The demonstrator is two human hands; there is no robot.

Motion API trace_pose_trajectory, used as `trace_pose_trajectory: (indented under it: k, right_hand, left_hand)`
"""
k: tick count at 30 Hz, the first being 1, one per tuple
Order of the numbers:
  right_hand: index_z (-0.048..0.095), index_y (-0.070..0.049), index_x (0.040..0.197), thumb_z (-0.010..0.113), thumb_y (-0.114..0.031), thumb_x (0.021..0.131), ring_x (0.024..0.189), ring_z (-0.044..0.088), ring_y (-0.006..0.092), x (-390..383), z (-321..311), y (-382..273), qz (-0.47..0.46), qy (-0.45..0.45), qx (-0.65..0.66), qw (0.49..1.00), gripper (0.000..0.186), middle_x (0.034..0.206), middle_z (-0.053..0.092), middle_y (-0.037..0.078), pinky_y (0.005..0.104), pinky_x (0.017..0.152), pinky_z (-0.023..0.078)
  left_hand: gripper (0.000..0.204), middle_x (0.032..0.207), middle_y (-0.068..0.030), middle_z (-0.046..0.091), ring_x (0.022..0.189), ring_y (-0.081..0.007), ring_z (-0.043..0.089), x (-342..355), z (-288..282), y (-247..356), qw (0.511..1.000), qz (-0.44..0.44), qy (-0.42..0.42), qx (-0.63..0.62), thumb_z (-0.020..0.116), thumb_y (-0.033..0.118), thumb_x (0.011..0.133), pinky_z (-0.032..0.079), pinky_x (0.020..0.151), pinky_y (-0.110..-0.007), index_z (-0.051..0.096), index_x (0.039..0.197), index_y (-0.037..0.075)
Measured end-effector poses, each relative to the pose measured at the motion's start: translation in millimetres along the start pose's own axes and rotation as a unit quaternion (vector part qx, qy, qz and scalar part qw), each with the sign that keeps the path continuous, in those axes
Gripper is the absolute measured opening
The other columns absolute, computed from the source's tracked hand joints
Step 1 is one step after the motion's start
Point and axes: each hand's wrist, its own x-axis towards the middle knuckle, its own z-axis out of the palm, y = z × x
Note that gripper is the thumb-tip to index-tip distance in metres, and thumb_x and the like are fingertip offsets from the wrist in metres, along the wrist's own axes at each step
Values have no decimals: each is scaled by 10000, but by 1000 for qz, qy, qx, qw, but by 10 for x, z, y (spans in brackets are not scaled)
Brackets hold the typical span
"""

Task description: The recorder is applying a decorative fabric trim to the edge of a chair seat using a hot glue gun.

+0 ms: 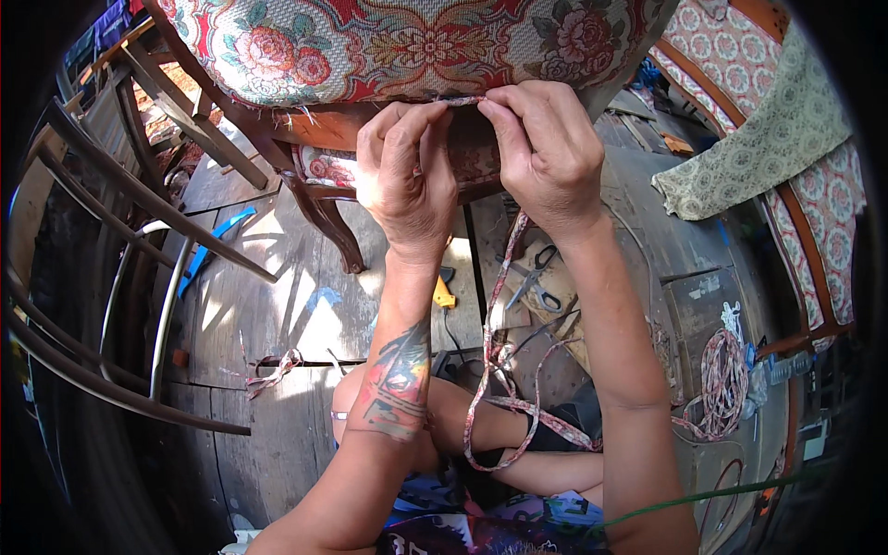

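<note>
- Bars (166, 211), dark and curved, stand far left of the left hand.
- Blue tool (215, 248) lies on the floor (305, 240), below and left of that hand.
- Scraps (276, 372) lie lower, also left of it.
- Left hand (404, 176) pinches the cord (465, 101) between thumb and fingers.
- Chair (425, 46), flowered, rises above both hands; the cord spans their fingertips along its lower fabric edge.
- Yellow tool (445, 292) lies below the left hand.
- Scissors (535, 277) lie below the right hand (552, 153), whose thumb and fingers also pinch the cord.
- Coil (720, 384) lies below and right of it.
- Cloth (763, 157) drapes to its right.
</note>
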Motion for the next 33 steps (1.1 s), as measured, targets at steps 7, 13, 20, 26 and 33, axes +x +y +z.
trace_pose_trajectory:
  k: [7, 13, 20, 26, 33]
  right_hand:
    - [695, -43, 950, 795, -22, 807, 793, 665, 278, -27, 20, 21, -16, 11, -6, 1000, 175, 885, 654, 82, 385, 720, 551]
    - [693, -50, 955, 801, -18, 798, 799, 661, 272, -43, 21, 37, -20, 16, -9, 1000, 193, 891, 650, 74, 381, 725, 549]
    - [696, -54, 956, 802, -11, 784, 804, 654, 261, -59, 49, 26, -14, 21, -8, 1000, 207, 901, 648, 65, 376, 734, 538]
    - [703, -57, 946, 803, -19, 779, 796, 648, 256, -71, 59, 19, -7, 26, -14, 1000, 198, 893, 646, 60, 372, 730, 528]
    - [711, -57, 910, 785, -20, 785, 788, 649, 254, -43, 63, -53, 26, 29, -8, 999, 149, 877, 648, 58, 373, 723, 523]
  left_hand:
    - [257, 975, -66, 703, 896, -188, 679, 25, 14, -29, 1000, 24, -7, 7, 781, -97, 815, 545, 772, -306, 742, 1018, 55]
    - [267, 931, -68, 675, 843, -221, 655, 47, 44, 20, 1000, -4, 8, -4, 785, -73, 796, 545, 736, -337, 729, 1009, 78]
    - [194, 1007, -63, 698, 915, -154, 677, 72, -18, 126, 996, -77, -16, -36, 786, -41, 837, 556, 796, -283, 740, 1007, 40]
    - [181, 1010, -61, 694, 914, -150, 676, 66, 12, 174, 994, -99, -7, -48, 779, -44, 846, 558, 780, -274, 736, 1006, 27]
    - [145, 974, -68, 697, 835, -144, 679, 65, 38, 150, 998, -69, 11, -9, 784, -25, 853, 556, 739, -276, 717, 974, 17]
